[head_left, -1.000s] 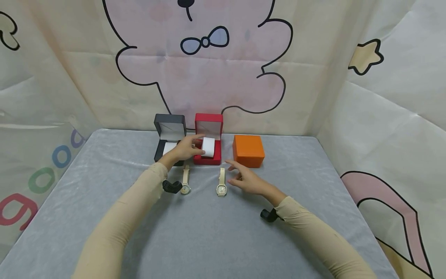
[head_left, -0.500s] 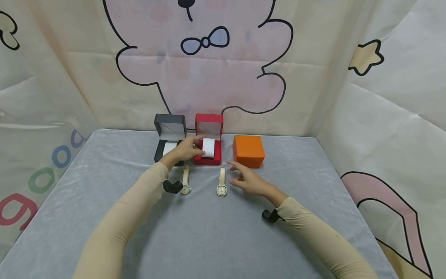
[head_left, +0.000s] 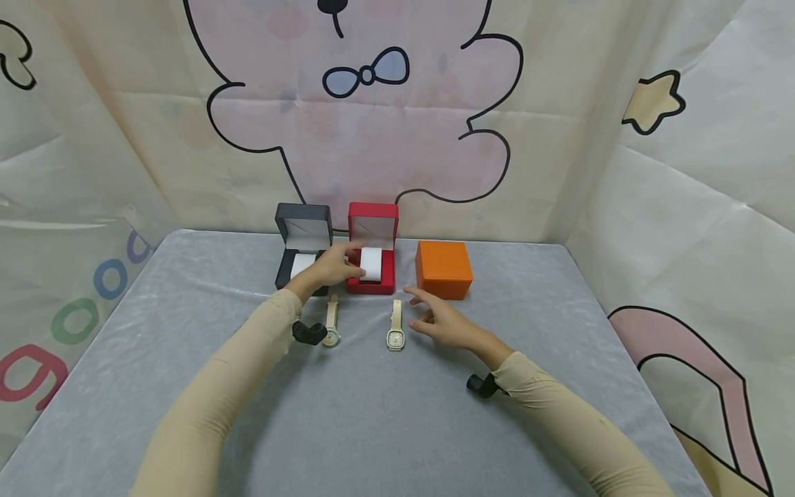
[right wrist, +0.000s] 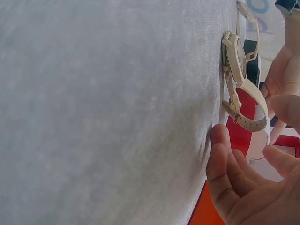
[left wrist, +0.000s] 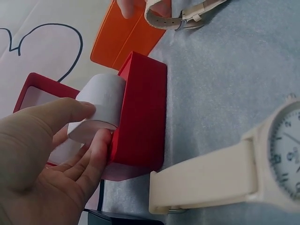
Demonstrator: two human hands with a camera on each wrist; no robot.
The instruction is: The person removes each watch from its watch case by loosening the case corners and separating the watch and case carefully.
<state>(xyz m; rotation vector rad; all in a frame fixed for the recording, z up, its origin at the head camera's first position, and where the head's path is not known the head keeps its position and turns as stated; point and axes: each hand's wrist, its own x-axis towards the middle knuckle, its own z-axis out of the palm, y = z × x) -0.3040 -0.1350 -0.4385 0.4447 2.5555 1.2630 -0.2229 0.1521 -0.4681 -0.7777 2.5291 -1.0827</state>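
Observation:
My left hand (head_left: 333, 264) is at the open red watch box (head_left: 387, 270), its thumb and fingers pinching the end of the white watch cushion (left wrist: 101, 101) inside it. In the left wrist view the thumb (left wrist: 82, 108) lies on the cushion, and the other fingers are partly hidden behind it. My right hand (head_left: 445, 323) hovers with relaxed, parted fingers beside a cream watch (head_left: 395, 335) on the table, holding nothing. A second cream watch (head_left: 332, 335) lies below the left wrist, dial towards me.
An open dark grey watch box (head_left: 304, 228) with a white cushion stands left of the red one, partly behind the left hand. The closed orange box (head_left: 444, 269) stands to the right. Grey cloth covers the table (head_left: 385, 428); a printed curtain (head_left: 559, 138) rises behind.
My right hand has shifted very slightly to the right. The left hand, the boxes and both watches look unmoved.

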